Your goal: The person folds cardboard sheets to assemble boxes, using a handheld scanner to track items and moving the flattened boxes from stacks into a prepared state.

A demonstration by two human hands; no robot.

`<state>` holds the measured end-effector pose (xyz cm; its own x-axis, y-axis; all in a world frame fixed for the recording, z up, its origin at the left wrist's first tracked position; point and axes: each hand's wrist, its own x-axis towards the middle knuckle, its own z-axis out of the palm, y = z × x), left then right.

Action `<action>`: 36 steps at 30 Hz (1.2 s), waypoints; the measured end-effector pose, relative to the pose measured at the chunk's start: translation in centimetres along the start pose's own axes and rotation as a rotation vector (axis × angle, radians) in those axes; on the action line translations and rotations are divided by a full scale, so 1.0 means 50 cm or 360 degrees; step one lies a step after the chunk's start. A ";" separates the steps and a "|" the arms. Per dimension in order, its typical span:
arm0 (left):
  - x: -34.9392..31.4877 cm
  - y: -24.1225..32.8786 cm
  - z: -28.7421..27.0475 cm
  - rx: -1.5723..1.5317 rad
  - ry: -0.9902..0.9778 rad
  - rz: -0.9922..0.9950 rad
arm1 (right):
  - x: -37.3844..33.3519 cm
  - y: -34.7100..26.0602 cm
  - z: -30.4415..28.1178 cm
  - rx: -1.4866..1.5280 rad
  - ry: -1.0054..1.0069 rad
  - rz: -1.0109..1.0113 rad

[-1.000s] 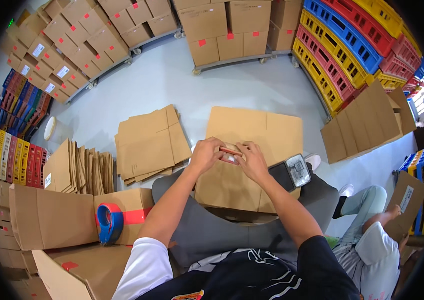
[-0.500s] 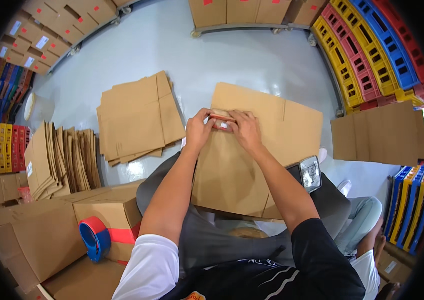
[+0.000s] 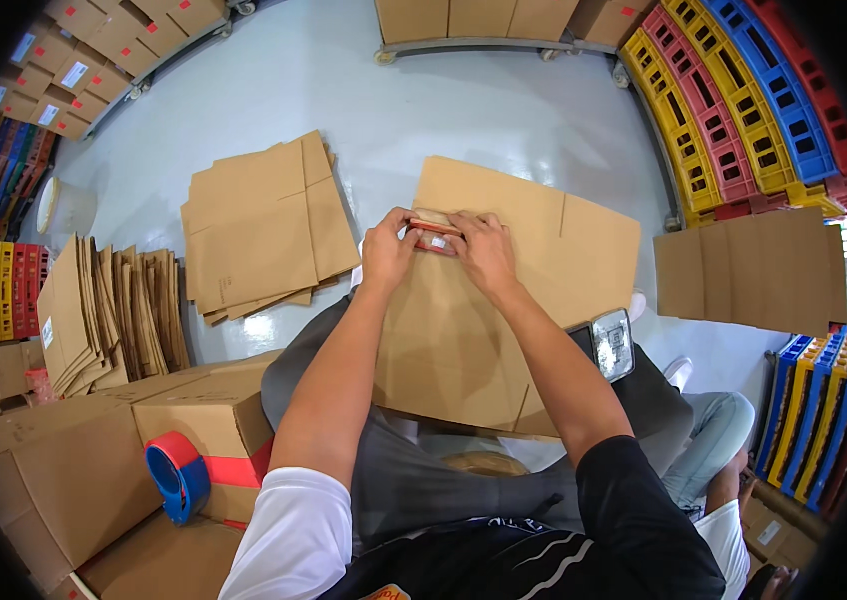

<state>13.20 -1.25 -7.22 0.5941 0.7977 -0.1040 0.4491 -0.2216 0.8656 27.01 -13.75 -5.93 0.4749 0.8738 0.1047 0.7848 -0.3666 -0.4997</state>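
Both my hands hold a small block, wood-coloured with red edges, that looks like a hand stamp (image 3: pixel 434 226). My left hand (image 3: pixel 390 248) grips its left end with fingers curled. At the other end, my right hand (image 3: pixel 485 252) is closed with its thumb and fingers on it. The block rests on or just over the upper part of a flat cardboard carton (image 3: pixel 464 330) lying across my lap; contact underneath is hidden. Beside my right forearm, an open black case with a shiny clear lid, perhaps an ink pad (image 3: pixel 613 345), sits on my thigh.
Flattened cartons lie in a stack (image 3: pixel 254 220) on the floor ahead left. More stand upright (image 3: pixel 134 310) at left, near a box with a red-and-blue tape dispenser (image 3: pixel 179 475). Coloured crates (image 3: pixel 744 110) line the right. Another person's leg (image 3: pixel 714 440) is close on my right.
My hands keep the same two-handed grip on the block, at nearly the same spot on the carton. The whole view has shifted slightly.
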 end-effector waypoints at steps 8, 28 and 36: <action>0.003 0.046 -0.020 0.0506 -0.0101 0.0041 | 0.006 -0.009 -0.005 -0.0238 -0.0077 -0.0050; 0.207 0.148 -0.030 0.1645 -0.1359 0.0300 | 0.170 0.014 -0.055 0.0067 -0.1200 0.0109; 0.108 0.106 -0.029 0.1707 -0.0754 0.0849 | 0.075 -0.056 -0.023 -0.0433 -0.0677 -0.0017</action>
<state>17.84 2.71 -2.48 0.9438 0.2444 -0.2225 0.2618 -0.9637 0.0521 27.06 -9.81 -3.15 0.3064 0.9100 -0.2793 0.8910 -0.3774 -0.2523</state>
